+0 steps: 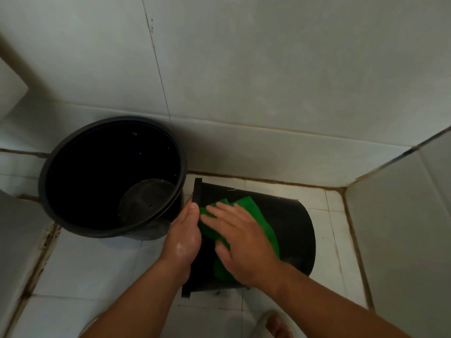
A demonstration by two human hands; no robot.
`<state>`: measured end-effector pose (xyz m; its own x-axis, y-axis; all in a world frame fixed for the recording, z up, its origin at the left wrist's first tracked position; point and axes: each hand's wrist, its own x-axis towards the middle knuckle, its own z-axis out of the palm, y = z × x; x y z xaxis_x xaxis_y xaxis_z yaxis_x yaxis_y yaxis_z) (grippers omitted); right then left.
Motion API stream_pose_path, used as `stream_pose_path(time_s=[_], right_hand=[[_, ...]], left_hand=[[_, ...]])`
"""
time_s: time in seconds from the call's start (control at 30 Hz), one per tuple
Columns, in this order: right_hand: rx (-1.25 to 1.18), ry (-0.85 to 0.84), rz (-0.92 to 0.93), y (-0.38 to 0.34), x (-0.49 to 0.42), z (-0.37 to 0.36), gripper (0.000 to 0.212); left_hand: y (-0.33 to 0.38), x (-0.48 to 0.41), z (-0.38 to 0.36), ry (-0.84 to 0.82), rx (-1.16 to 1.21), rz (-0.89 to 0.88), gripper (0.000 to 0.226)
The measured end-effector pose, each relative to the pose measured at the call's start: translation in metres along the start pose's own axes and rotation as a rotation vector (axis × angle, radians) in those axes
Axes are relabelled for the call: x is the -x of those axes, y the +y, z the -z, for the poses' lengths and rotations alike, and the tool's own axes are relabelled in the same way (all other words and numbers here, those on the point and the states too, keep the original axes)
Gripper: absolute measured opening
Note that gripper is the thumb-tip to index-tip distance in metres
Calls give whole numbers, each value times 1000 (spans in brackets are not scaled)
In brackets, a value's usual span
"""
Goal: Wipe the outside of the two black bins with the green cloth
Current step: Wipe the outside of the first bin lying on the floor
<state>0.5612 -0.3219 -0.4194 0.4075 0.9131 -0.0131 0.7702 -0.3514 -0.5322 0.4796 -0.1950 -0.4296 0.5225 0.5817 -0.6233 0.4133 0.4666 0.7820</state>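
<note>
Two walls of pale grey tile (268,69) meet in a corner at the right. Below them lies a floor of white square tiles (97,264) with dark, stained grout lines. On that floor, at the left, the large round black plastic bin (97,172) stands upright by the back wall. Its open mouth faces up, so the inside and a dull round bottom show.

Just beside it on the right, in the corner, the smaller round black plastic bin (292,228) lies on its side. Its long axis runs left to right across the floor. The rimmed mouth points left toward the large bin (whether the two bins touch is hidden), and the closed base points right toward the side wall.

Draped over the upward-facing curve of its wall is the bright green fabric cloth (249,203), rumpled and running diagonally from near the rim toward the near side. The right hand (246,242) lies flat on the cloth, palm down, fingers straight and a little spread, pressing it onto the bin; its outline is blurred. The left hand (184,240) holds this bin at the rim, thumb laid along the rim's edge, with a wet sheen on its back. Its other fingers are out of sight, so I cannot tell how they lie.
</note>
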Motion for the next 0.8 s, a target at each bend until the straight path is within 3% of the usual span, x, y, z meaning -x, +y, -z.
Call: stream_pose_path(time_s=[0.2,0.37,0.43,0.5,0.63,0.73,0.8], right_hand=[[105,-93,195,15,21,2,53],[14,71,-132,4,-28,14,51],[17,129,-147,1,-35,13,50],[29,107,-97,-5,-24,6,52],[14,41,93,-3,20,-16,56],[140,-25,270,16,44,-18,56],[174,-1,260,32,53,-16,59]], left_hand=[[-2,4,1,-35,-12,-32,49],[-8,1,2,-31,-56,-38,69],[-10,-3,1,-2,-63,-32,75],[1,3,-1,-1,-58,-22,75],[8,3,-2,0,-18,20,50],[6,3,-3,18,-127,-53,49],[5,4,-3,28,-201,-101,50]])
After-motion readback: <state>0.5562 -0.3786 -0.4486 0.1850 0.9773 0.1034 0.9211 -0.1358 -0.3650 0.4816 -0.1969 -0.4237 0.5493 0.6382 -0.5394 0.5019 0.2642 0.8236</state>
